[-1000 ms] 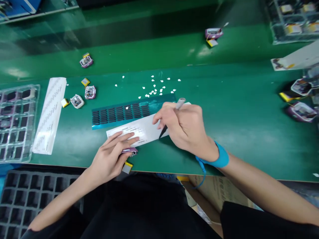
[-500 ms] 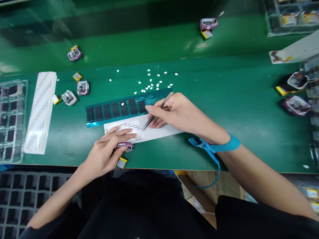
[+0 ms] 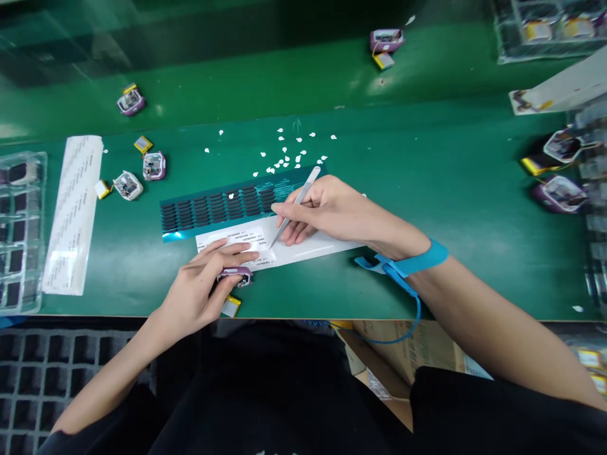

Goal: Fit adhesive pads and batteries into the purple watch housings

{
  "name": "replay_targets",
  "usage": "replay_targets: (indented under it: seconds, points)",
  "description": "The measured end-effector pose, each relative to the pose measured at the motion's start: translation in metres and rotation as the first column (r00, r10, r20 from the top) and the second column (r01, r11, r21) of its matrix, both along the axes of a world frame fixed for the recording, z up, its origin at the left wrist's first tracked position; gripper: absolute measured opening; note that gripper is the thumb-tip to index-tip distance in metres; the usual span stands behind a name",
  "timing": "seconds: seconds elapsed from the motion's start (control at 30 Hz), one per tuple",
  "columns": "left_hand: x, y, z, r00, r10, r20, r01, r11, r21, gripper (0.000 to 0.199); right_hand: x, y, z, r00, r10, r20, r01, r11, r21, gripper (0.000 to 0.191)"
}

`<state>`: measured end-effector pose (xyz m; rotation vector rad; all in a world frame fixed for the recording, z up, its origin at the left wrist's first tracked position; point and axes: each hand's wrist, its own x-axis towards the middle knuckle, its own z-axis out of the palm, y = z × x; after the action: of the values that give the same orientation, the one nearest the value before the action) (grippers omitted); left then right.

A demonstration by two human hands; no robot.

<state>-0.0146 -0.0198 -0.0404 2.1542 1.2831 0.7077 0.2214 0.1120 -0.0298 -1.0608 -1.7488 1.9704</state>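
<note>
In the head view my right hand (image 3: 315, 212) is closed around metal tweezers (image 3: 306, 186), their tips down at a white printed adhesive sheet (image 3: 308, 250). My left hand (image 3: 202, 284) grips a small purple device housing (image 3: 241, 274) between thumb and fingers, while its other fingers lie flat on the sheet's left part. A silver battery with yellow tape (image 3: 231, 306) lies just below that housing. Behind the white sheet is a teal sheet (image 3: 213, 222) carrying rows of black strips (image 3: 219, 207), with one white dot on it.
Small white tabs (image 3: 284, 150) lie scattered behind the sheets. Opened housings with batteries stand left (image 3: 154, 165), back (image 3: 386, 41) and right (image 3: 562, 193). A white strip sheet (image 3: 73, 215) and clear tray (image 3: 21, 234) are at left. A blue wrist strap with cord (image 3: 422, 260) circles my right wrist.
The tweezers have turned more upright in my right hand, their tips still at the white sheet. My left hand keeps its hold on the housing. The whole view has shifted slightly.
</note>
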Motion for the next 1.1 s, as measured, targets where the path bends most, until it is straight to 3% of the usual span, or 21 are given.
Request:
replay_targets:
  seconds: [0.13,0.27,0.33,0.43,0.57,0.63,0.7,0.87,1.1]
  points:
    - [-0.002,-0.001,-0.001,1.0,-0.01,0.016,0.01,1.0,-0.015,0.025,0.002,0.003,0.002,0.999,-0.044,-0.032,0.044,0.999,0.011,0.05]
    - [-0.002,-0.009,0.006,0.993,0.007,0.12,-0.01,1.0,0.028,0.025,0.004,0.003,0.007,0.984,-0.132,-0.117,0.146,0.982,0.121,0.049]
    - [0.003,-0.008,0.017,0.958,0.115,0.262,-0.1,0.993,-0.07,0.02,0.003,0.001,0.008,0.969,-0.188,-0.162,0.218,0.956,0.197,0.047]
    - [0.015,0.012,0.035,0.865,0.295,0.406,-0.155,0.926,-0.343,0.014,0.002,-0.002,0.008,0.93,-0.302,-0.211,0.353,0.892,0.281,0.049]
    - [0.031,0.059,0.046,0.843,0.249,0.477,0.046,0.849,-0.526,0.015,0.001,-0.005,0.008,0.842,-0.406,-0.354,0.504,0.826,0.251,0.043]
    - [0.036,0.075,0.043,0.83,0.189,0.525,0.166,0.814,-0.556,0.026,0.001,-0.007,0.01,0.821,-0.386,-0.421,0.501,0.841,0.204,0.038]
    - [0.04,0.08,0.036,0.802,0.169,0.573,0.222,0.806,-0.549,0.035,0.001,-0.009,0.012,0.848,-0.344,-0.404,0.446,0.874,0.193,0.037]
    - [0.043,0.068,0.024,0.768,0.212,0.605,0.206,0.812,-0.546,0.035,-0.001,-0.018,0.015,0.931,-0.291,-0.22,0.35,0.884,0.309,0.042]
    - [0.045,0.062,0.021,0.732,0.212,0.648,0.217,0.828,-0.517,0.031,-0.003,-0.021,0.014,0.904,-0.322,-0.279,0.394,0.882,0.259,0.038]
